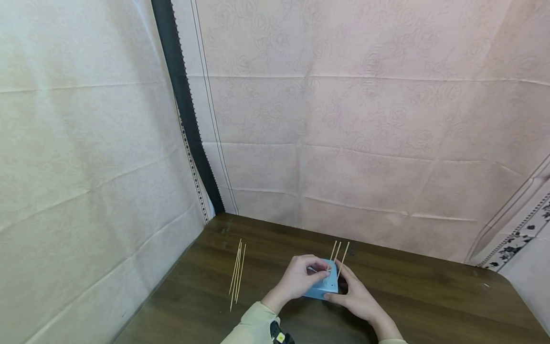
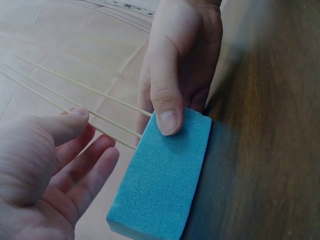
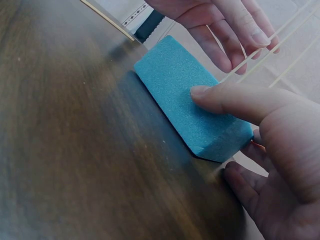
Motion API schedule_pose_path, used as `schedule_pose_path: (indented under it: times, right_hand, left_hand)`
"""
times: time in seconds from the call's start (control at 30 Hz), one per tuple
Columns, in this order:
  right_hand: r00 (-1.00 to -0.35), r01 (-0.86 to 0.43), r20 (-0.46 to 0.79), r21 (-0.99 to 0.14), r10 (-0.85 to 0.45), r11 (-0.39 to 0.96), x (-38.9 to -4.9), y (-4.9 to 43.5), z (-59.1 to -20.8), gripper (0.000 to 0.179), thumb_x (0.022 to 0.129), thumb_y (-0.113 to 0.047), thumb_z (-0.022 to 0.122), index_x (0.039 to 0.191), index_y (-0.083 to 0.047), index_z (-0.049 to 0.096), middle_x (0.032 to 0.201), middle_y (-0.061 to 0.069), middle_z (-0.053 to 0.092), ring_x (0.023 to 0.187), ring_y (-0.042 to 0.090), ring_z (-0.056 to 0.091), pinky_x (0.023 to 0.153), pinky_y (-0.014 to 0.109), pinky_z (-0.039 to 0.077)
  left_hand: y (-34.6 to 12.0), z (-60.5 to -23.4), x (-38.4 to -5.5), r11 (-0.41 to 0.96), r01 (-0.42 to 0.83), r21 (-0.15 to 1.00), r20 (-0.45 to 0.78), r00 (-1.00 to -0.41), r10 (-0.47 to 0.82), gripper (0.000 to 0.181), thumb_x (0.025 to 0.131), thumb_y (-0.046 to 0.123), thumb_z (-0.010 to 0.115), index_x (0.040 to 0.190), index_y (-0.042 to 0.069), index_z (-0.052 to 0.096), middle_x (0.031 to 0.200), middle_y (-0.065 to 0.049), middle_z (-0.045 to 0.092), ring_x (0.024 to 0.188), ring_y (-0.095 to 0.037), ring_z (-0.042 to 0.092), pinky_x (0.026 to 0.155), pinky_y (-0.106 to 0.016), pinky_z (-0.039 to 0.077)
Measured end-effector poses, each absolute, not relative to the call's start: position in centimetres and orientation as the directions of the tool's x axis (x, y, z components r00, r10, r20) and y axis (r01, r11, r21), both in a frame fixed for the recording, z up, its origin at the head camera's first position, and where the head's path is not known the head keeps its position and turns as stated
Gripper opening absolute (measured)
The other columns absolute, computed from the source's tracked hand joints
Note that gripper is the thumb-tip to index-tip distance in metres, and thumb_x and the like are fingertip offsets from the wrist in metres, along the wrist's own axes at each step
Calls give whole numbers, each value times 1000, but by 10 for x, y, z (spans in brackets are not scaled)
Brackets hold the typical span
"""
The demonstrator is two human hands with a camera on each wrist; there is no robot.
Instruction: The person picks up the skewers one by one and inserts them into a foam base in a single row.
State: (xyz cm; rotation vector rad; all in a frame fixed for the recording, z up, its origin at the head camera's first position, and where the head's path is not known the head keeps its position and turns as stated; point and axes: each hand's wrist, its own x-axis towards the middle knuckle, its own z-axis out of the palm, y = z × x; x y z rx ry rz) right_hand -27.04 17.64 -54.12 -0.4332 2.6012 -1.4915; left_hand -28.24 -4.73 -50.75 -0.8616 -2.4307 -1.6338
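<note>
A blue foam block (image 2: 162, 185) stands on the table with three thin wooden skewers (image 2: 82, 102) rising from its top face. My right hand (image 1: 358, 298) grips one end of the block, its thumb lying flat along the near side in both wrist views. With thumb and forefinger, my left hand (image 1: 299, 277) pinches the nearest skewer low down, just above the foam; its other fingers are loosely bent beside the block (image 3: 175, 85). The skewer tips inside the foam are hidden.
Several loose skewers (image 1: 237, 277) lie in a bunch on the dark wooden table (image 1: 193, 296), left of the block. Pale patterned cloth (image 1: 343, 119) hangs behind the table and along its left side. A dark strip (image 1: 193, 114) runs down the corner.
</note>
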Motion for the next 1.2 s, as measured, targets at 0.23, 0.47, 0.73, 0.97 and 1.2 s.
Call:
schedule_pose_path:
  times: [0.23, 0.47, 0.73, 0.97, 1.2]
  right_hand:
    - [-952, -194, 47, -858, -303, 475, -270, 176, -540, 108, 86, -32, 91, 169, -8, 27, 168, 24, 33, 138, 38, 53, 107, 57, 48]
    - [-951, -196, 50, -861, -305, 469, -270, 176, -540, 108, 86, -30, 92, 169, -8, 27, 169, 23, 33, 137, 37, 54, 106, 55, 49]
    - [-950, -210, 61, -852, -307, 480, -271, 177, -541, 108, 86, -31, 92, 169, -7, 27, 169, 23, 33, 137, 37, 54, 106, 55, 48]
    - [-949, -214, 64, -850, -309, 481, -271, 176, -540, 108, 86, -31, 92, 169, -6, 27, 168, 23, 33, 137, 36, 54, 106, 54, 48]
    - [-949, -214, 61, -843, -309, 493, -271, 176, -541, 108, 87, -33, 91, 169, -7, 26, 169, 23, 32, 138, 36, 53, 107, 55, 48]
  left_hand:
    - [-47, -507, -282, 270, 495, 826, 371, -837, 402, 15, 101, 20, 77, 114, 15, 82, 107, 4, 77, 95, 0, 68, 84, -22, 58]
    - [-48, -507, -282, 267, 500, 824, 377, -835, 400, 13, 101, 19, 78, 113, 15, 82, 106, 6, 77, 94, 0, 68, 84, -22, 58]
    - [-47, -509, -283, 273, 513, 814, 389, -830, 400, 11, 101, 19, 77, 111, 16, 82, 104, 8, 76, 93, 0, 68, 83, -22, 58]
    - [-48, -509, -283, 273, 517, 811, 392, -828, 402, 11, 101, 18, 77, 111, 15, 82, 104, 8, 76, 93, 0, 68, 83, -22, 58]
    - [-48, -508, -283, 271, 504, 820, 381, -834, 398, 11, 101, 17, 78, 111, 16, 82, 103, 10, 76, 93, 0, 68, 83, -22, 58]
